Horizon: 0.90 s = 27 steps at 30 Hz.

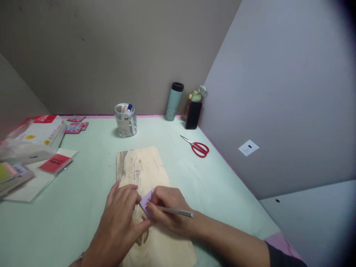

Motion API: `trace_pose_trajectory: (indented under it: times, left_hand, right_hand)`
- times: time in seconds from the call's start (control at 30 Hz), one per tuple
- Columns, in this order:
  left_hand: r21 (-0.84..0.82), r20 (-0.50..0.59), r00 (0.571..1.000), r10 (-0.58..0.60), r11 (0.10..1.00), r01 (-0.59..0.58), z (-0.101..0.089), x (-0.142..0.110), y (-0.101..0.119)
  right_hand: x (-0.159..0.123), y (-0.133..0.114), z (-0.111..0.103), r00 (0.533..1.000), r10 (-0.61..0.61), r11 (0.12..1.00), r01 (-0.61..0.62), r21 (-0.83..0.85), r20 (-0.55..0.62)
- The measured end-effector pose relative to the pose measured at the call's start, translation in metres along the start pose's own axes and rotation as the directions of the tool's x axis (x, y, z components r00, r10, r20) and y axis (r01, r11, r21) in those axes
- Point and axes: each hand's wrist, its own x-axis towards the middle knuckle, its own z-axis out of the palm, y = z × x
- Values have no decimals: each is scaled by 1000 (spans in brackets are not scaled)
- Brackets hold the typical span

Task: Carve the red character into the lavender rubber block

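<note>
A small purple piece of paper (146,203) with red marks lies on the wooden board (150,163). My left hand (119,211) holds its left and lower edges down, index finger and thumb pressing there, the other fingers curved over the board. In a pen grip, my right hand (172,207) has a slim silver pen-shaped craft knife (178,212), its tip hidden by my fingers over the paper. The rear end of the knife points right.
Red-handled scissors (198,148) lie beyond the board. A clear jar of pens (125,120), a blue tumbler (174,102), a bottle (194,96) and a phone (193,115) stand along the back. Left are a plastic bag (36,137), red paper (55,163) and pink cut-outs (75,127).
</note>
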Motion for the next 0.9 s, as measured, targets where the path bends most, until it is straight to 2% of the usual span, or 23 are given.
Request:
trace_pose_trajectory:
  times: [0.13, 0.2, 0.33, 0.5, 0.7, 0.8, 0.9]
  left_hand:
    - [6, -4, 1000, 7, 1000, -7, -1, 3, 0]
    - [-29, 28, 1000, 6, 1000, -6, -3, 2, -3]
    - [-112, 126, 992, 9, 994, 5, -8, -2, -14]
    - [-166, 141, 990, 17, 986, 7, -9, -6, -24]
    - [-206, 230, 972, 43, 979, 5, -10, -5, -26]
    - [-210, 234, 972, 14, 977, 36, -12, -4, -26]
    - [-200, 176, 984, -13, 979, 49, -12, -3, -26]
  right_hand:
    - [0, 5, 4, 993, -114, 990, 111, -92, -34]
    - [0, 6, 5, 989, -141, 984, 136, -112, -43]
    - [0, 5, 3, 991, -135, 988, 132, -84, -24]
    - [1, 3, 0, 991, -137, 989, 137, -63, 0]
    - [2, 1, -2, 982, -189, 980, 188, -59, 1]
    - [3, 0, -3, 985, -175, 984, 175, -37, 11]
    - [3, -1, -3, 988, -152, 988, 153, -11, 37]
